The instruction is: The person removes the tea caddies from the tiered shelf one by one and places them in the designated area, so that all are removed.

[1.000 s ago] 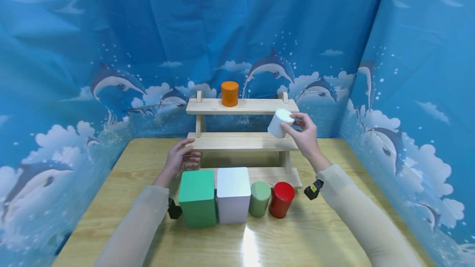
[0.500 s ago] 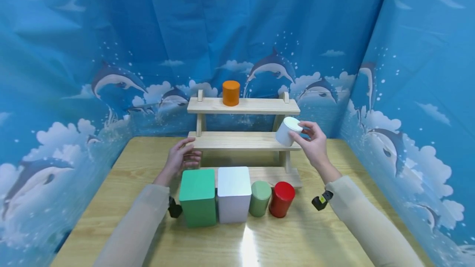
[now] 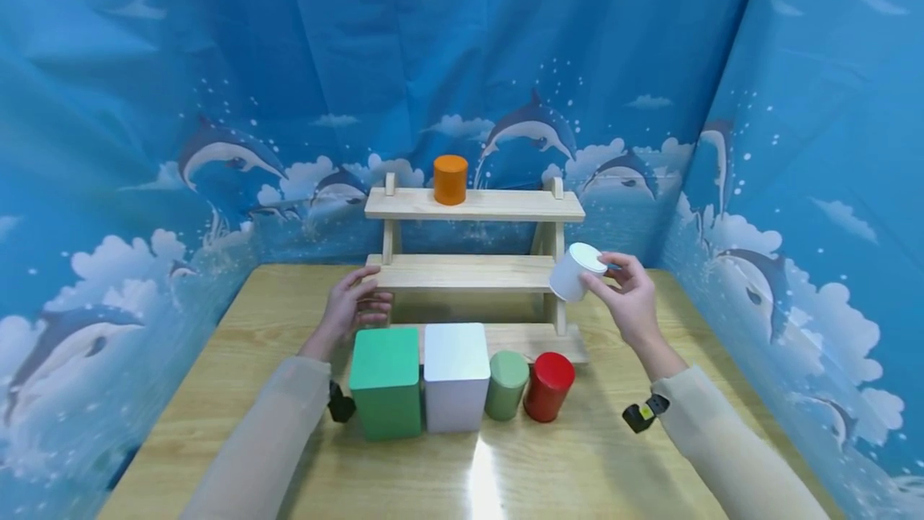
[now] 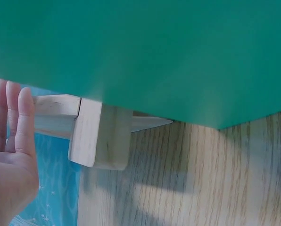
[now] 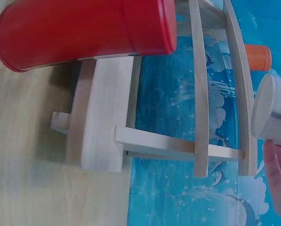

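Observation:
My right hand (image 3: pixel 630 299) pinches a white cylindrical canister (image 3: pixel 577 272) between thumb and fingers. The canister is tilted and overlaps the right end of the middle shelf in the head view; its base shows at the right edge of the right wrist view (image 5: pixel 272 109). My left hand (image 3: pixel 350 310) is at the left end of that shelf, fingers loosely extended and holding nothing. A three-tier wooden rack (image 3: pixel 469 273) stands between the hands. An orange canister (image 3: pixel 451 180) sits on its top shelf, left of the middle.
Before the rack, from left to right, stand a green box (image 3: pixel 386 383), a white box (image 3: pixel 456 379), a pale green canister (image 3: pixel 508 386) and a red canister (image 3: pixel 550 387). They stand on a wooden table (image 3: pixel 577 464). Blue dolphin-print curtains (image 3: pixel 325 62) enclose the back and sides.
My right hand has carried the white canister down and to the right, from above the middle shelf to its right end. My left hand has stayed in place.

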`<state>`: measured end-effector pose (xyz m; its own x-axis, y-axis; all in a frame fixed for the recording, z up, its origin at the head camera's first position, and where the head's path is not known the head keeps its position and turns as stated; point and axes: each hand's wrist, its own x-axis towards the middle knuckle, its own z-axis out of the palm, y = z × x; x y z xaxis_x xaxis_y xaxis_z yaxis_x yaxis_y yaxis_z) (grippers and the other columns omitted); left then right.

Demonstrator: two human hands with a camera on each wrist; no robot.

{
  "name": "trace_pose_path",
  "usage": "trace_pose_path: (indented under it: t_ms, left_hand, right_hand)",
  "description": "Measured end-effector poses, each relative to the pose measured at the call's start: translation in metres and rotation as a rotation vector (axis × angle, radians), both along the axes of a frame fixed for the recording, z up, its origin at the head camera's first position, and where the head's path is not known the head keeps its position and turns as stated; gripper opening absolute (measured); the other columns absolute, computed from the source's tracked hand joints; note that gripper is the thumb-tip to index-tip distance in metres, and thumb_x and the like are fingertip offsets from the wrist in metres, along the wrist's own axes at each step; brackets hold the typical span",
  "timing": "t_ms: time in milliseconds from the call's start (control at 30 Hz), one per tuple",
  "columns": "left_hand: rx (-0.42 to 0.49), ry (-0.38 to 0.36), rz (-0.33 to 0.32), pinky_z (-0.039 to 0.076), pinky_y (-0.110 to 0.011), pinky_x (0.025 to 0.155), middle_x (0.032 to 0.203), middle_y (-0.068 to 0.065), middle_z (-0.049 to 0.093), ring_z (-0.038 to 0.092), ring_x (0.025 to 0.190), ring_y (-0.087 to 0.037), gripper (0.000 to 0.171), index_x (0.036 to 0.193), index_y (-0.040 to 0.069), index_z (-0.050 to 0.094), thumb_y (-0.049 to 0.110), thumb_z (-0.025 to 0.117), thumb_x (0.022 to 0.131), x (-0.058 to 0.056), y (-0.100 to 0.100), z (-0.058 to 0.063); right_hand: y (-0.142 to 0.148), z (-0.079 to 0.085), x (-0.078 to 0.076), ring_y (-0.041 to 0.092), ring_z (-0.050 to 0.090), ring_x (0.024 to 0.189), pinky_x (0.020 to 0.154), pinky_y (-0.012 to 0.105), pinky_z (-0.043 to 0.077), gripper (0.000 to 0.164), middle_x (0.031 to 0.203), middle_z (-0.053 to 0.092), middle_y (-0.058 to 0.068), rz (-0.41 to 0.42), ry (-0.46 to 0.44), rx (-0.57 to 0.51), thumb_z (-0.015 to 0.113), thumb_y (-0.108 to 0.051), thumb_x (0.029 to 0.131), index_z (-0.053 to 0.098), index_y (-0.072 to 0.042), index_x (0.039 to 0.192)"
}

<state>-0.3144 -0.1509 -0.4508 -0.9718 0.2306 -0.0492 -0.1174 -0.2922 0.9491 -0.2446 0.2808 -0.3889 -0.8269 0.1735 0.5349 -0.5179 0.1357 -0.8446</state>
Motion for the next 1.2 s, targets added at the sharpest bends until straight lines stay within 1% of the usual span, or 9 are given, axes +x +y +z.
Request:
trace_pose_path:
  t_ms: [233, 467, 633, 733, 967, 1200]
  left_hand:
    - [0.007, 0.000, -0.001, 0.057, -0.045, 0.071, 0.086, -0.013, 0.070, 0.068, 0.072, -0.024, 0.044, 0.139, 0.005, 0.037, 0.014, 0.048, 0.098, -0.001, 0.000, -0.001]
    - [-0.002, -0.002, 0.004, 0.057, -0.045, 0.072, 0.086, -0.013, 0.070, 0.068, 0.072, -0.024, 0.044, 0.140, 0.005, 0.037, 0.015, 0.048, 0.098, -0.001, 0.000, -0.001]
    - [0.010, -0.003, 0.005, 0.057, -0.044, 0.071, 0.085, -0.013, 0.070, 0.068, 0.071, -0.023, 0.044, 0.140, 0.005, 0.036, 0.014, 0.048, 0.098, 0.000, 0.002, -0.001]
    - [0.016, -0.001, 0.008, 0.057, -0.044, 0.071, 0.086, -0.013, 0.070, 0.068, 0.071, -0.024, 0.045, 0.140, 0.005, 0.036, 0.015, 0.048, 0.098, 0.000, 0.002, 0.000]
    - [0.005, 0.004, 0.011, 0.057, -0.044, 0.072, 0.087, -0.013, 0.070, 0.068, 0.072, -0.024, 0.044, 0.140, 0.005, 0.036, 0.015, 0.048, 0.098, -0.001, 0.001, 0.001]
    - [-0.014, -0.015, 0.024, 0.056, -0.045, 0.073, 0.086, -0.012, 0.070, 0.068, 0.072, -0.024, 0.043, 0.139, 0.006, 0.038, 0.014, 0.048, 0.098, 0.002, 0.002, 0.003]
  right_hand:
    - [0.010, -0.010, 0.012, 0.015, 0.059, 0.094, 0.072, 0.019, 0.054, 0.033, 0.113, 0.055, 0.007, -0.014, -0.008, -0.071, 0.067, 0.010, 0.079, 0.049, 0.015, 0.106]
    - [0.022, -0.022, 0.024, 0.015, 0.060, 0.091, 0.069, 0.020, 0.056, 0.033, 0.107, 0.057, 0.007, -0.014, 0.007, -0.133, 0.065, 0.016, 0.077, 0.047, 0.019, 0.104]
    - [0.030, -0.031, 0.033, 0.015, 0.060, 0.090, 0.069, 0.020, 0.056, 0.032, 0.106, 0.057, 0.009, 0.004, 0.025, -0.167, 0.063, 0.018, 0.077, 0.047, 0.019, 0.104]
    - [0.035, -0.036, 0.037, 0.015, 0.061, 0.090, 0.069, 0.020, 0.056, 0.031, 0.106, 0.057, 0.008, 0.005, 0.024, -0.174, 0.063, 0.019, 0.076, 0.048, 0.019, 0.104]
    - [0.045, -0.047, 0.048, 0.014, 0.061, 0.092, 0.071, 0.020, 0.055, 0.030, 0.110, 0.056, 0.009, -0.043, -0.018, -0.165, 0.063, 0.021, 0.075, 0.048, 0.019, 0.102]
    - [0.053, -0.064, 0.060, 0.013, 0.061, 0.091, 0.074, 0.021, 0.055, 0.031, 0.110, 0.056, 0.011, -0.025, -0.003, -0.113, 0.062, 0.026, 0.072, 0.046, 0.023, 0.099]
